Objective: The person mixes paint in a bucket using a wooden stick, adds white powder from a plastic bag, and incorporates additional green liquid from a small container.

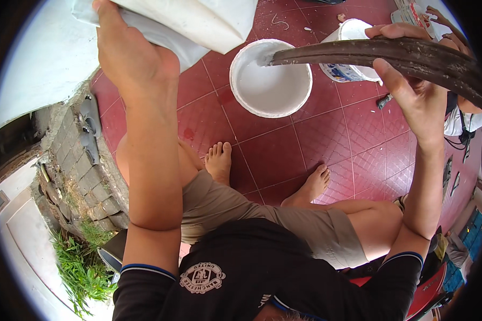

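My left hand (136, 59) is closed at the upper left on a crumpled white plastic sack (198, 21); its fingers are mostly hidden behind the sack or cut off by the frame. In my right hand (412, 101) is a long dark brown wooden plank (369, 52), with the thumb below it and the fingers over its top edge. The plank's far end reaches over the rim of a white bucket (235, 96) and touches or dips into the white liquid (270, 88) inside. The sack's lower edge hangs left of this bucket.
A second white bucket (334, 72) with blue print stands behind the plank. A small dark brush-like tool (384, 101) lies on the red tiled floor (268, 155). Another person's hand (439, 16) shows at the far right. Broken masonry (80, 166) borders the left side.
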Demonstrator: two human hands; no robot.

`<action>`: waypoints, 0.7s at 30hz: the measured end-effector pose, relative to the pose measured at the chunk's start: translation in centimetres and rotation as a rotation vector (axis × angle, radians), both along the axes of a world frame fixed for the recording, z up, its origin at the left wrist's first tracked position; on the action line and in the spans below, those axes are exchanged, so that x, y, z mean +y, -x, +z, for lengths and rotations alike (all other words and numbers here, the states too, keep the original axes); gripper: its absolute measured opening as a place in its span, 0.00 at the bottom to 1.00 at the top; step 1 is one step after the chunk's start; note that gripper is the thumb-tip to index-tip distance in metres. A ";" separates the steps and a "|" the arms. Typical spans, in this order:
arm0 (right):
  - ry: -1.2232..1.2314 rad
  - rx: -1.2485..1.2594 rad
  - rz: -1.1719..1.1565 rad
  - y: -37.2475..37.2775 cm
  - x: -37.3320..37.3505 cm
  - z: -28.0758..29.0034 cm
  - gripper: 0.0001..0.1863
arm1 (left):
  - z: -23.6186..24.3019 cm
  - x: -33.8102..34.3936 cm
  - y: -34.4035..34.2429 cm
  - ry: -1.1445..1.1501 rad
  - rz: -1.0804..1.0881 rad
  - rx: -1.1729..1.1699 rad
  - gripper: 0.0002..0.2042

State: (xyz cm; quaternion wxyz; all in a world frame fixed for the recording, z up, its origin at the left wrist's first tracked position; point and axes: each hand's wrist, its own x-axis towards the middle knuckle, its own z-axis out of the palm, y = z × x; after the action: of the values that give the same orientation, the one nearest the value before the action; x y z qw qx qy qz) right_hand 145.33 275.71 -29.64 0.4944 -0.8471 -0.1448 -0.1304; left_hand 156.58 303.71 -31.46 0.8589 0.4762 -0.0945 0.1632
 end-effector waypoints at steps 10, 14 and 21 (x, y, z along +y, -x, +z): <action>-0.004 0.023 -0.009 0.0 0.4 0.9 0.19 | 0.4 -0.3 -0.1 -0.034 0.042 -0.004 0.23; 0.026 -0.007 -0.062 -0.1 -0.1 1.5 0.19 | 1.2 -1.2 0.3 -0.043 0.148 0.072 0.23; 0.072 0.021 -0.096 0.3 -0.1 1.9 0.17 | 0.3 -0.6 0.0 -0.040 0.064 -0.014 0.23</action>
State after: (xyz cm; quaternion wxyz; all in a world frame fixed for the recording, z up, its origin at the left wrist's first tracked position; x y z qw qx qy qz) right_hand 145.06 275.57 -27.74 0.4581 -0.8717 -0.1034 -0.1399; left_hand 156.55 303.11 -31.15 0.8428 0.4949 -0.0887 0.1920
